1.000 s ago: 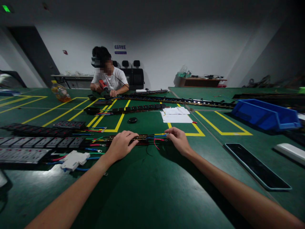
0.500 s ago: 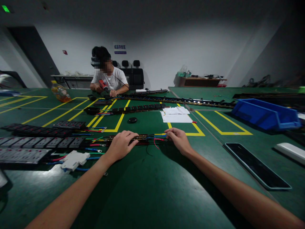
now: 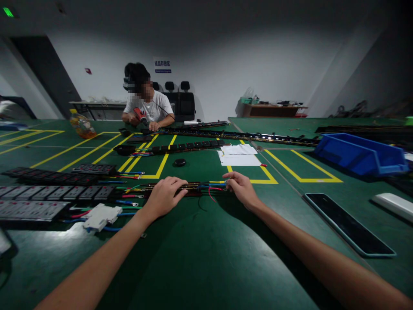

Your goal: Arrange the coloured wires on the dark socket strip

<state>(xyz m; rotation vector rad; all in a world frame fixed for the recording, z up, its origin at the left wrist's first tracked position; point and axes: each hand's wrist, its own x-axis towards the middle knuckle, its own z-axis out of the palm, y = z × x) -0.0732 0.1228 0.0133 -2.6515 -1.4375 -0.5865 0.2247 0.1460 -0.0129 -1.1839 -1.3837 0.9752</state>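
Left edge, mid-height: grey socket strips (image 3: 58,193), in a row on the green worktop (image 3: 193,267), coloured leads at their right ends. Risk: these leads lie near the left wrist; a sleeveless forearm sweeping back could snag one.

Upper left: bottle (image 3: 83,123) of orange liquid, tilted. Risk: a knock could roll it; a leak, if the cap is loose, would wet electrical parts.

Left of centre, lower: white block (image 3: 102,216), wires around it, beside the left forearm. Risk: an elbow shift could push it and tug those wires.

Upper centre-left: co-worker's red power tool (image 3: 140,115). Risk: its vibration might travel through the worktop and unsettle loose parts.

Centre: left hand (image 3: 166,193), fingers closed over the metal strip (image 3: 194,187), thumb along its near side. Strip lies flat, mid-frame. Risk: uneven downward pressure could let it skid or twist.

Right of centre: blue lead (image 3: 213,184) and red lead (image 3: 219,189), issuing from the strip; a thin red wire loops below. Risk: close crowding invites picking the wrong lead, or crossing them.

Same place: right hand (image 3: 240,187) at the leads' ends, index extended; whether its fingers grip a lead cannot be told. Risk: a weak pinch could slip; a hard pull could strain the joint.

Lower right: phone (image 3: 348,224), flat, near the right forearm. Risk: a wide elbow swing could shove it.
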